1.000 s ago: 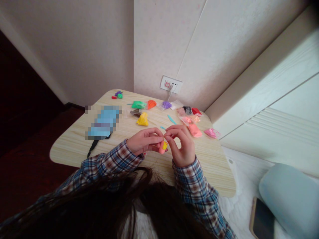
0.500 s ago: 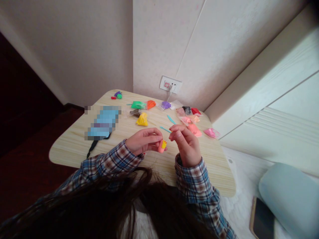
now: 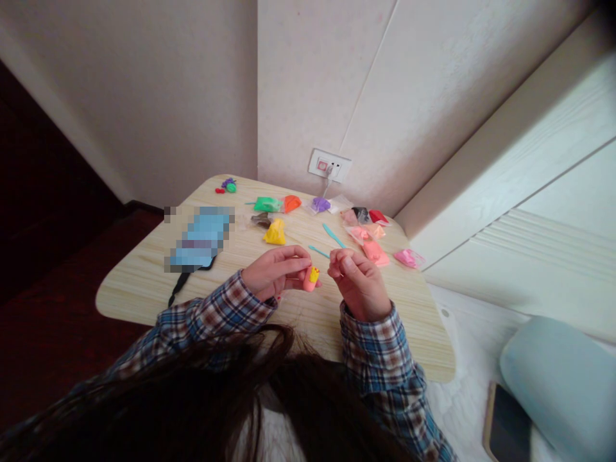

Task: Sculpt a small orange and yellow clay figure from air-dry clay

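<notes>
Between the fingers of my left hand (image 3: 276, 272) is a small clay figure (image 3: 310, 279), coral pink below, with a yellow top dotted in red. To its right, and apart from it, my right hand (image 3: 360, 281) is closed in a pinch; whatever its fingertips hold is too small or hidden to make out. Just beyond the right hand lie two turquoise modelling tools, a broad knife (image 3: 333, 235) and a thinner stick (image 3: 318, 251). A bag of coral clay (image 3: 374, 253) rests past the right knuckles, and a yellow clay bag (image 3: 274, 232) sits farther off.
On the wooden table (image 3: 139, 292), a phone with a pixelated screen (image 3: 202, 237) lies at left. Several clay bags, including green (image 3: 267, 204) and purple (image 3: 321, 205), line the back. Small clay pieces (image 3: 231, 187) occupy the far left corner. A wall socket (image 3: 330, 165) holds a plug.
My right hand's fingers have curled into a tighter pinch, uncovering more of the turquoise knife. The left hand, with the clay figure, has shifted only slightly.
</notes>
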The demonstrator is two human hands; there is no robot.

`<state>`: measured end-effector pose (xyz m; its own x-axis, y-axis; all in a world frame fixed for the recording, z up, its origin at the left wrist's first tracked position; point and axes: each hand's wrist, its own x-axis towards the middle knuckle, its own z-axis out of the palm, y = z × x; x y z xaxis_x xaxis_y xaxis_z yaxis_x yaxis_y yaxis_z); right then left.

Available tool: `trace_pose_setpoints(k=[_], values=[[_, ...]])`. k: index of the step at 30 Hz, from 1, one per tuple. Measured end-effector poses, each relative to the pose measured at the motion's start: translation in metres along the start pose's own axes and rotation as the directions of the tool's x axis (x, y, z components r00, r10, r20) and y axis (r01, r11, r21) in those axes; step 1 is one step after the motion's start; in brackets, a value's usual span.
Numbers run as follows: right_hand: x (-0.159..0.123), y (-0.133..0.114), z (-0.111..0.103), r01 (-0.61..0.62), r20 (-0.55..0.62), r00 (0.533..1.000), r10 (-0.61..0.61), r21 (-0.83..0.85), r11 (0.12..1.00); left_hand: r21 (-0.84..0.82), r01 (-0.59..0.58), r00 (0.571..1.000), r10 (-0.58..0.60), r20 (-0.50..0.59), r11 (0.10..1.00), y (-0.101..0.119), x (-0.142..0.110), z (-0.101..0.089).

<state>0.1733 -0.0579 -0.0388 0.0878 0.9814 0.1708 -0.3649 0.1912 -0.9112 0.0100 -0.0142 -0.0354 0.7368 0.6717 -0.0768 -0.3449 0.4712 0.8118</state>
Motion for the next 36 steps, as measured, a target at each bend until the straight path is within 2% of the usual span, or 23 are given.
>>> trace_pose_setpoints(k=[5, 11, 19, 23, 32, 36], values=[[0.000, -0.001, 0.001, 0.086, 0.011, 0.996, -0.086, -0.038, 0.996, -0.039, -0.014, 1.000, 0.014, -0.011, 0.999, 0.001, 0.000, 0.000], [-0.001, -0.001, -0.001, 0.219, 0.001, 0.975, -0.222, -0.173, 0.960, -0.057, -0.024, 0.999, 0.023, -0.028, 0.998, 0.002, 0.000, -0.001], [-0.007, -0.006, 0.005, 0.397, 0.070, 0.912, -0.404, -0.397, 0.827, -0.048, -0.010, 0.998, 0.007, -0.067, 0.999, 0.003, 0.000, 0.001], [-0.009, -0.008, 0.010, 0.428, 0.098, 0.891, -0.442, -0.499, 0.753, -0.054, -0.018, 0.998, 0.015, -0.057, 0.998, 0.003, 0.000, 0.000], [-0.012, -0.010, 0.013, 0.545, 0.301, 0.831, -0.469, -0.614, 0.571, -0.079, -0.019, 0.998, 0.013, -0.068, 0.997, 0.002, 0.001, -0.001], [-0.014, -0.011, 0.013, 0.537, 0.269, 0.827, -0.493, -0.636, 0.554, -0.095, 0.005, 0.998, -0.010, -0.058, 0.995, 0.002, 0.001, -0.002]])
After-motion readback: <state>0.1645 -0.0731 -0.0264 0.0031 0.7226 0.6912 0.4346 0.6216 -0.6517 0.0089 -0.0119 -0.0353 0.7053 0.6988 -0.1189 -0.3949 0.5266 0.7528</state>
